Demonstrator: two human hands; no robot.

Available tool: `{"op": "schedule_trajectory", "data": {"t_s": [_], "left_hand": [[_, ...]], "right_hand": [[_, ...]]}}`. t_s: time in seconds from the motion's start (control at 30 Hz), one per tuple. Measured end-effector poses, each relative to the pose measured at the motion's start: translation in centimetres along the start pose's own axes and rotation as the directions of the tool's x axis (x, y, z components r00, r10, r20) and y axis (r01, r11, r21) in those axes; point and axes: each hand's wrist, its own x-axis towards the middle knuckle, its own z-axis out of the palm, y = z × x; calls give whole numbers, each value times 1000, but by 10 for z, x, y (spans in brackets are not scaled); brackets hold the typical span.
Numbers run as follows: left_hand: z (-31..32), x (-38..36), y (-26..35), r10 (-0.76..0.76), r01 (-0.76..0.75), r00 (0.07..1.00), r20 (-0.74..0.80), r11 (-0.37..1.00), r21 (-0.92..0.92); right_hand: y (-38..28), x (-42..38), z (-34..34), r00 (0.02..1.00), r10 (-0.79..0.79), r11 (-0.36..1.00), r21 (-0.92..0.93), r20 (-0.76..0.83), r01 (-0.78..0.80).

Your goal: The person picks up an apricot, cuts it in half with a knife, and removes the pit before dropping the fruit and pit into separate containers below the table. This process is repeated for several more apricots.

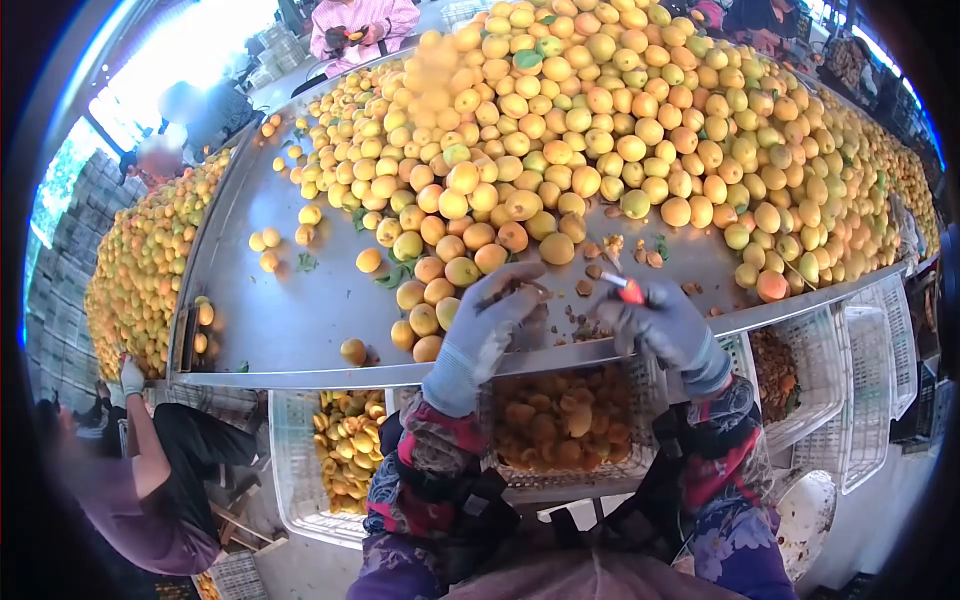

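The right hand grips a red-and-white tool slanting toward the left hand, whose curled fingers' contents are unclear.

A metal table carries heaped yellow-orange fruit (green leaves among it) and brown scraps.

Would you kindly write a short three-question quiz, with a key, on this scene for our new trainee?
1. In which hand does the camera wearer hold the red-and-white tool?
2. True or false: the wearer's left hand is bare.
3. The table bearing the piled apricots has a top of: A) wood, B) metal, C) cloth?

Key: 1. The right hand. 2. False; it is gloved. 3. B.
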Motion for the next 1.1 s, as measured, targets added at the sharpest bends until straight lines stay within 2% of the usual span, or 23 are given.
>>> {"op": "schedule_trajectory", "data": {"t_s": [0.03,0.07,0.1,0.13,0.23,0.27,0.33,0.37,0.4,0.47,0.53,0.6,0.63,0.67,0.73,0.8,0.9,0.93,0.97,1.0,1.03,1.07,1.1], "left_hand": [[-4,1,0,-7,7,1000,3,1000,3],[-11,4,-1,116,-116,993,-3,992,44],[-15,5,-1,235,-234,972,-5,969,82],[-18,6,0,225,-224,974,0,971,80],[-18,6,8,190,-167,970,-152,974,151],[-18,9,5,185,-163,972,-148,975,152],[-22,23,-5,244,-179,954,-174,929,324],[-22,31,-9,331,-269,940,-83,868,417],[-18,40,-16,334,-272,939,-80,867,417],[-5,61,-30,522,-405,853,-17,680,612],[5,72,-28,469,-341,883,15,620,707],[9,84,-37,441,-189,894,75,220,957],[11,88,-38,351,-122,934,71,126,985],[14,91,-40,350,-127,933,78,119,985],[26,92,-37,179,21,984,-11,-56,998],[28,91,-33,195,10,981,2,-61,998],[25,84,-30,202,-40,979,33,28,999],[19,83,-34,302,-200,948,102,316,928],[16,82,-38,410,-364,902,135,552,750],[19,75,-34,415,-373,898,144,547,749],[26,64,-26,350,-322,936,36,811,489],[33,53,-19,246,-237,968,-42,959,154],[37,44,-14,237,-234,970,-54,970,62]], "right_hand": [[-14,3,7,983,111,993,-35,-146,-117],[-22,6,8,932,213,970,-52,-293,-238],[-18,5,1,946,190,976,-52,-261,-211],[-13,6,-2,943,198,975,-45,-269,-218],[-7,8,-6,927,131,991,23,-351,-131],[-9,9,-3,925,133,991,27,-356,-132],[-14,13,4,865,146,989,66,-480,-130],[-11,13,3,865,144,990,68,-481,-128],[-7,14,1,861,121,993,69,-495,-100],[-9,15,0,857,87,996,63,-508,-64],[-14,12,1,849,139,990,84,-511,-112],[-9,10,-4,861,134,991,81,-491,-107],[-7,9,-6,875,125,992,76,-469,-101],[-8,9,-5,873,121,992,80,-472,-94],[-9,7,0,855,77,995,99,-512,-30],[-5,5,-1,874,23,997,74,-486,14],[-4,5,-1,835,-18,989,112,-551,96],[-1,4,-5,878,-80,990,66,-472,125],[1,2,-7,911,-137,987,23,-389,158],[-3,1,-4,908,-146,986,18,-392,167],[-9,0,1,923,-103,993,9,-371,114],[-12,-1,6,936,-55,998,-2,-346,58],[0,1,5,944,-59,998,-41,-324,49]]}}
